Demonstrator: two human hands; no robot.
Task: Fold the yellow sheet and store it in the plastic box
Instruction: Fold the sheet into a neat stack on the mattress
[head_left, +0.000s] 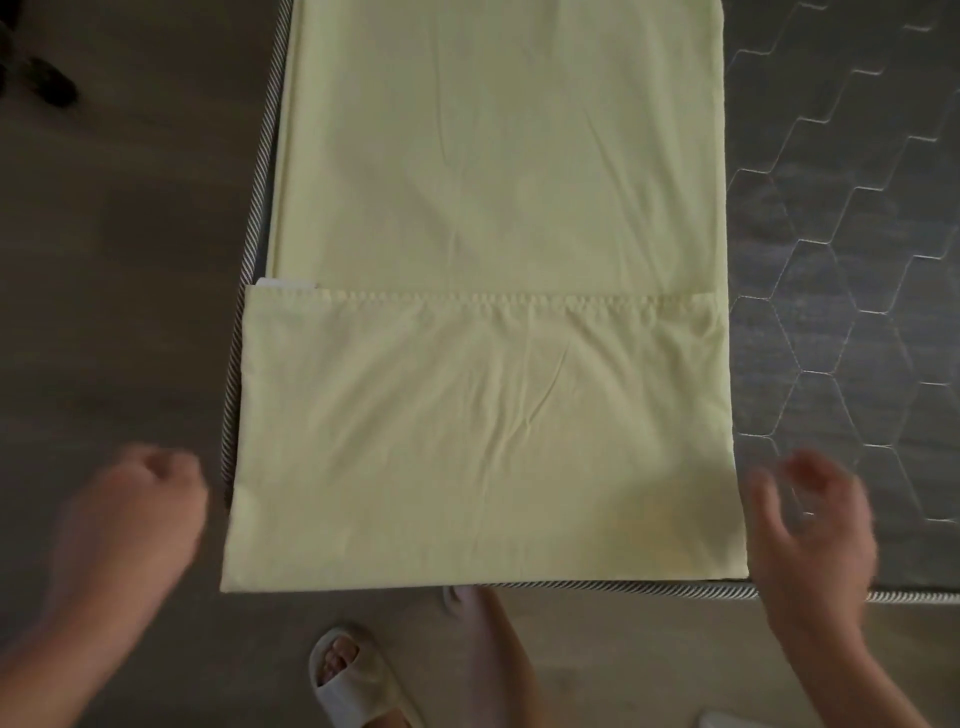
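Observation:
The yellow sheet (488, 322) lies as a long folded strip along the left edge of a grey mattress (831, 291). Its near end is folded back over itself, with the stitched hem crossing at mid-frame. My left hand (140, 499) hovers off the sheet's near left corner, fingers curled and holding nothing. My right hand (810, 519) hovers just off the near right corner, blurred, fingers loosely bent and apart from the cloth. No plastic box is in view.
The mattress has a hexagon quilt pattern and a striped edge band (244, 291). Dark floor (114, 260) lies to the left and in front. My foot in a pale slipper (348, 675) stands at the mattress's near edge. A dark object (41, 78) sits far left.

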